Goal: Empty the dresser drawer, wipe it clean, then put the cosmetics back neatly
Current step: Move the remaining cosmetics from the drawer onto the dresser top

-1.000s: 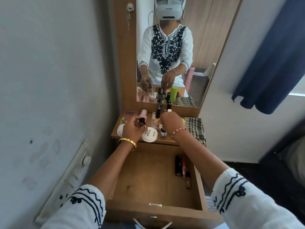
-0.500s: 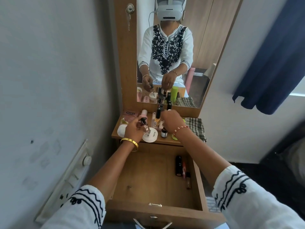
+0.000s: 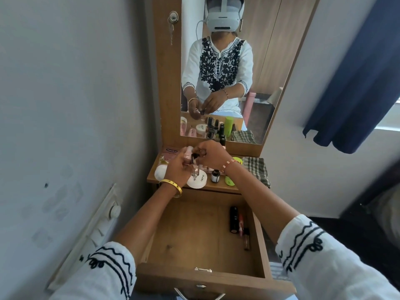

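The fingers (image 3: 186, 158) of the left hand (image 3: 177, 168) pinch a small clear glass bottle (image 3: 194, 167) with a black cap, its long axis roughly upright, cap toward the mirror. The right hand (image 3: 211, 154) closes its fingers on the bottle's cap end from the other side, so both hands meet just above the wooden counter (image 3: 218, 187). A gold bangle (image 3: 172, 187) circles the left wrist and a thin pink bracelet (image 3: 229, 163) the right; both forearms reach forward over the open drawer (image 3: 194, 234), white embroidered sleeves pushed back.

On the counter beneath the hands sit a round white jar lid (image 3: 198, 180), a tiny dark-capped vial (image 3: 215, 175), a lime-green tube (image 3: 229, 180) lying on its side and a folded checked cloth (image 3: 256, 169) at the right end. The drawer's bare wooden floor holds a black lipstick tube (image 3: 233, 219) and slimmer tubes (image 3: 244, 232), all lying lengthwise along the right wall. A mirror (image 3: 270, 72) rises behind, grey wall (image 3: 65, 105) to the left, navy curtain (image 3: 357, 72) to the right.
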